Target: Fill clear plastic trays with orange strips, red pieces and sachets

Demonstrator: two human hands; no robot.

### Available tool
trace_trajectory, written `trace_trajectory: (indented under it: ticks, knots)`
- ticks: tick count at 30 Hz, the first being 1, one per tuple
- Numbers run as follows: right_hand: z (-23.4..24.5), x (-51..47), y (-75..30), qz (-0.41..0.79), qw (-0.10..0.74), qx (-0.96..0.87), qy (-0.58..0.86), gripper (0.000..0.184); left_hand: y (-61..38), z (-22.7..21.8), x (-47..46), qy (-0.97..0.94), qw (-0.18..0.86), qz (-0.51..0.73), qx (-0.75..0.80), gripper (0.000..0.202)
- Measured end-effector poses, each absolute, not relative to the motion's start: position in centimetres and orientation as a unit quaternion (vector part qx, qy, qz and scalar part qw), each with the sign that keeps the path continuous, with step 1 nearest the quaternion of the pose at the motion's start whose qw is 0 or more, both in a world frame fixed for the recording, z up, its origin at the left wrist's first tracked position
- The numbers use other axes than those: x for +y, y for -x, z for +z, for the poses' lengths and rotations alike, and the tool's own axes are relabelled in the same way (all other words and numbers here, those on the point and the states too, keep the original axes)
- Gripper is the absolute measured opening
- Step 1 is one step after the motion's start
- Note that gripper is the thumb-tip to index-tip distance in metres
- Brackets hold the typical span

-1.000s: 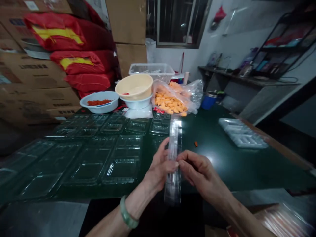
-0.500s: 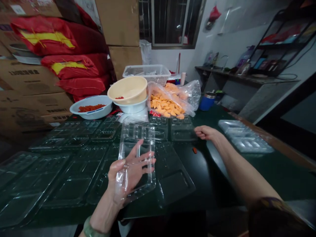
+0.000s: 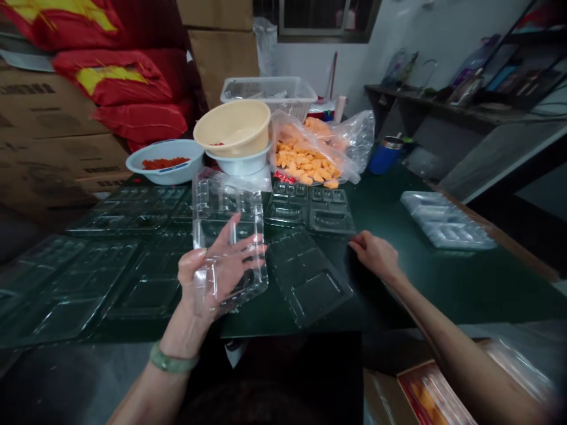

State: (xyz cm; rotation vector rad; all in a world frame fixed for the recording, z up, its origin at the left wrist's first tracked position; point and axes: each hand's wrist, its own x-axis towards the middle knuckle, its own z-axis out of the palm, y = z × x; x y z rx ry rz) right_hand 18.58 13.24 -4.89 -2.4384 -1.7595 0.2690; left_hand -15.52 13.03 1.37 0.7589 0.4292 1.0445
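Note:
My left hand (image 3: 224, 274) grips a clear plastic compartment tray (image 3: 228, 206), tilted up above the table, with its fingers showing through the plastic. My right hand (image 3: 375, 254) is low over the dark green tabletop with its fingers pinched together; what they hold, if anything, is hidden. Just left of those fingertips lies another compartment tray (image 3: 330, 215), and a further clear tray (image 3: 305, 277) lies askew between my hands. Several more clear trays (image 3: 150, 289) cover the left side of the table.
At the back stand a blue basin (image 3: 183, 150) of orange-red pieces, a cream bowl (image 3: 237, 133) and a bag of orange pieces (image 3: 310, 162). A blue cup (image 3: 386, 156) stands to their right. Stacked trays (image 3: 447, 221) lie at right. An open carton (image 3: 390, 398) is below the table edge.
The view has tipped downward. My right hand has moved to where a small orange-red piece lay on the table, and that piece no longer shows. My left hand still holds the tray.

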Motion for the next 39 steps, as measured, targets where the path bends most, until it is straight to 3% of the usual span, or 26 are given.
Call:
trace_trajectory:
  ticks: [4,10,15,18,21,25,31,34,39]
  knots:
    - [-3.2,12.3,-17.0,0.053,0.025,-0.576,0.815,0.023,16.6,2.0,12.0,-0.349,0.762,0.505,0.208,0.095]
    - [-0.7,11.9,-8.7,0.135,0.188,-0.66,0.715,0.017,17.4,1.9,10.8,-0.346,0.759,0.518,0.192,0.091]
    - [-1.8,14.3,-4.2,0.133,0.098,-0.705,0.69,0.014,17.2,1.7,10.6,-0.346,0.766,0.511,0.179,0.089]
    - [-1.9,14.3,-4.8,0.122,0.134,-0.714,0.676,0.028,17.5,1.3,10.7,-0.338,0.769,0.515,0.17,0.088]
    - [-1.7,14.7,-5.8,0.017,0.199,-0.674,0.711,0.04,17.7,0.8,10.9,-0.335,0.773,0.512,0.167,0.087]
    - [-1.8,18.7,-6.4,-0.066,0.152,-0.649,0.742,0.044,17.1,0.5,11.4,-0.332,0.778,0.505,0.172,0.086]
    - [-2.2,25.0,-5.8,-0.033,0.044,-0.683,0.728,0.036,16.2,0.4,12.2,-0.331,0.78,0.5,0.178,0.086]
    - [-1.5,24.9,-6.1,-0.035,0.044,-0.708,0.704,0.025,16.2,0.6,12.4,-0.331,0.778,0.503,0.18,0.087]
    - [-0.6,20.3,-11.6,-0.079,0.067,-0.745,0.659,0.028,16.6,1.1,12.7,-0.332,0.772,0.512,0.179,0.089]
